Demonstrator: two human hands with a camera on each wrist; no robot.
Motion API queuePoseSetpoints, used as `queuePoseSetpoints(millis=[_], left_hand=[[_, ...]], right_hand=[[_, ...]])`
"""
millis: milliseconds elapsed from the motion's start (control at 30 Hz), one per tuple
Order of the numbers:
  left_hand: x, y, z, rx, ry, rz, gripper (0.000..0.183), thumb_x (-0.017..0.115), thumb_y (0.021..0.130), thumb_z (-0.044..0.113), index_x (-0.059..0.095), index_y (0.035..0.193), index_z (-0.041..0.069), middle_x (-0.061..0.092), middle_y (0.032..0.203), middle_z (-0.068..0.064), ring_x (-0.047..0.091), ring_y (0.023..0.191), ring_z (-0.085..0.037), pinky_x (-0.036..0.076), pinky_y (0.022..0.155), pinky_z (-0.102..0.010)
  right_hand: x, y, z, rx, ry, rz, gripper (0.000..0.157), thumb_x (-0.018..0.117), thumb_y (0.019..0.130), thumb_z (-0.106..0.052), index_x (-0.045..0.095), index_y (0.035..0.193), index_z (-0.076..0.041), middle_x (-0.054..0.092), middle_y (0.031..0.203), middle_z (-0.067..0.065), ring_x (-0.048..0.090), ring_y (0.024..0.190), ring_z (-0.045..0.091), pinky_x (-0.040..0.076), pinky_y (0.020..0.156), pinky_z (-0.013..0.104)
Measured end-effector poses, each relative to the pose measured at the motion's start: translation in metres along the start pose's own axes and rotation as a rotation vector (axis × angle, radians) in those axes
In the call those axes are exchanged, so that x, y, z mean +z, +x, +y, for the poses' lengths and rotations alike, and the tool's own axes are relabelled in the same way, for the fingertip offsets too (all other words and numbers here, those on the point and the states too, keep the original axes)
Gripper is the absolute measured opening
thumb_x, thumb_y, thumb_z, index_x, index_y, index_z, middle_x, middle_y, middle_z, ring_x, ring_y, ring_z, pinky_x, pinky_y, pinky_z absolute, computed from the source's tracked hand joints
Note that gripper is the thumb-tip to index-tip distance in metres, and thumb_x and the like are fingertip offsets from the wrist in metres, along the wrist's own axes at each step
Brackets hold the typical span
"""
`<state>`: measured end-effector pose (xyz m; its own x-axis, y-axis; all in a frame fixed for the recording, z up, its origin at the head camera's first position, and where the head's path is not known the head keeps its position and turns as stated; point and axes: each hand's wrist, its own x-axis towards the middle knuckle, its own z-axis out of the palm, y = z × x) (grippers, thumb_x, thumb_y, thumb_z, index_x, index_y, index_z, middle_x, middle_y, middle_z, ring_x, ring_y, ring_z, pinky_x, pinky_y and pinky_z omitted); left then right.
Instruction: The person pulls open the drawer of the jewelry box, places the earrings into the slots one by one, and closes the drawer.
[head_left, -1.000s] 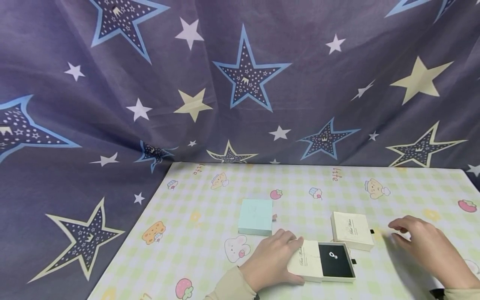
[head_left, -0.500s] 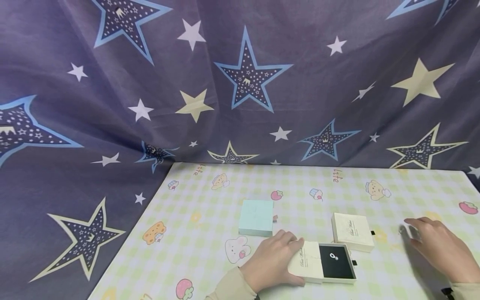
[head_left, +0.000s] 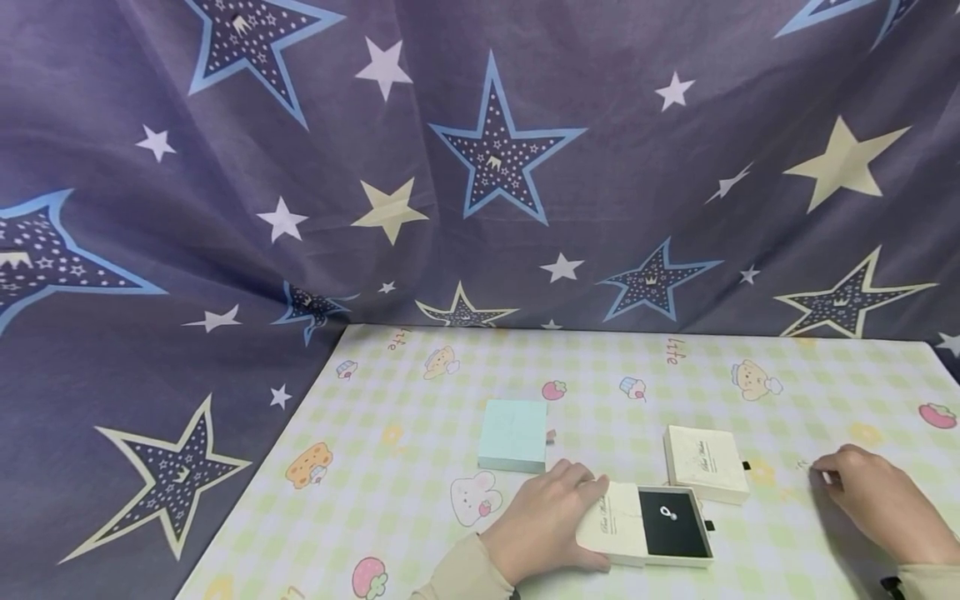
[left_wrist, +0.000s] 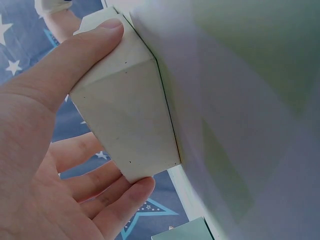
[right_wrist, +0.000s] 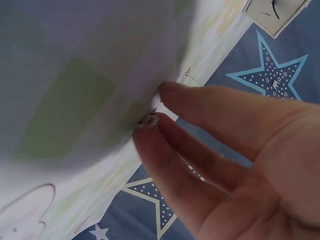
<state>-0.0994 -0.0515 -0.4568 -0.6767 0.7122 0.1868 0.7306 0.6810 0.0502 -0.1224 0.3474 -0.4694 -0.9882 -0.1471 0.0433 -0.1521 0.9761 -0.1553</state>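
The left hand (head_left: 543, 521) grips the cover of the open box (head_left: 615, 525), thumb on one side and fingers on another. To the right of the open box, well apart from it, the right hand (head_left: 873, 500) is narrow, fingers curled at the desk (head_left: 420, 517); a sparkly piece (right_wrist: 149, 120) shows at its fingertips, with the thumb a little apart. How firmly it is held I cannot tell. A thin trinket (head_left: 802, 464) lies just beyond those fingertips, also right of the open box.

Something this small probably calls for a light pinch with the pads, low to the desk, so a slip costs little; the fingers should avoid brushing the trinket. The left hand had best press gently, since the drawer (head_left: 678, 546) is pulled out and a jolt could shift the silver jewel (head_left: 666, 512) on its black pad (head_left: 675, 533).
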Motion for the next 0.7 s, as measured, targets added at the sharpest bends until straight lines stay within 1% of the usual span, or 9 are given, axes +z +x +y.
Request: queuePoseSetpoints(millis=[133,233,400,533,633,700], left_hand=[[0.0001,-0.0005,0.0000,-0.004,-0.002,-0.005,0.089,0.081,0.066,0.065,0.061,0.135,0.014,0.062,0.116,0.006,0.053,0.100,-0.006,0.047,0.082,-0.016],[0.0004,-0.0006,-0.0001,-0.008,-0.004,-0.006,0.089,0.081,0.065,0.065,0.061,0.136,0.015,0.062,0.116,0.006,0.053,0.101,-0.006,0.047,0.082,-0.016],[0.0012,-0.0003,0.0000,-0.004,0.002,-0.004,0.089,0.080,0.065,0.066,0.061,0.135,0.014,0.062,0.116,0.006,0.053,0.101,-0.006,0.047,0.082,-0.016],[0.0016,-0.0002,-0.0001,-0.002,0.006,0.000,0.089,0.080,0.065,0.067,0.061,0.135,0.015,0.062,0.115,0.006,0.053,0.100,-0.006,0.048,0.081,-0.016],[0.0015,-0.0002,-0.0003,-0.002,0.006,0.001,0.089,0.080,0.065,0.067,0.061,0.135,0.015,0.062,0.116,0.006,0.053,0.101,-0.006,0.048,0.081,-0.016],[0.0013,-0.0003,-0.0004,-0.003,0.004,-0.001,0.089,0.080,0.065,0.067,0.061,0.135,0.015,0.062,0.116,0.006,0.053,0.101,-0.006,0.048,0.081,-0.016]], right_hand=[[-0.0026,-0.0003,-0.0016,0.028,0.018,-0.022,0.015,0.072,0.074,0.015,0.073,0.086,0.006,0.066,0.076,0.019,0.065,0.072,0.036,0.053,0.064,0.051],[-0.0044,-0.0005,-0.0016,0.041,0.033,-0.026,0.015,0.069,0.075,0.016,0.073,0.085,0.005,0.066,0.076,0.019,0.065,0.072,0.035,0.051,0.062,0.050],[-0.0052,-0.0013,0.0003,0.048,0.043,-0.004,0.017,0.067,0.074,0.017,0.071,0.083,0.004,0.067,0.076,0.018,0.064,0.070,0.033,0.050,0.061,0.049],[-0.0045,-0.0020,0.0012,0.059,0.043,0.023,0.017,0.065,0.074,0.017,0.070,0.082,0.002,0.068,0.079,0.021,0.065,0.075,0.040,0.050,0.065,0.053],[-0.0031,-0.0019,0.0025,0.063,0.052,0.049,0.017,0.065,0.074,0.016,0.070,0.081,0.001,0.068,0.080,0.022,0.065,0.076,0.043,0.049,0.066,0.055],[-0.0026,-0.0016,0.0025,0.065,0.058,0.058,0.016,0.066,0.074,0.016,0.069,0.083,0.004,0.067,0.077,0.021,0.064,0.073,0.039,0.049,0.064,0.054]])
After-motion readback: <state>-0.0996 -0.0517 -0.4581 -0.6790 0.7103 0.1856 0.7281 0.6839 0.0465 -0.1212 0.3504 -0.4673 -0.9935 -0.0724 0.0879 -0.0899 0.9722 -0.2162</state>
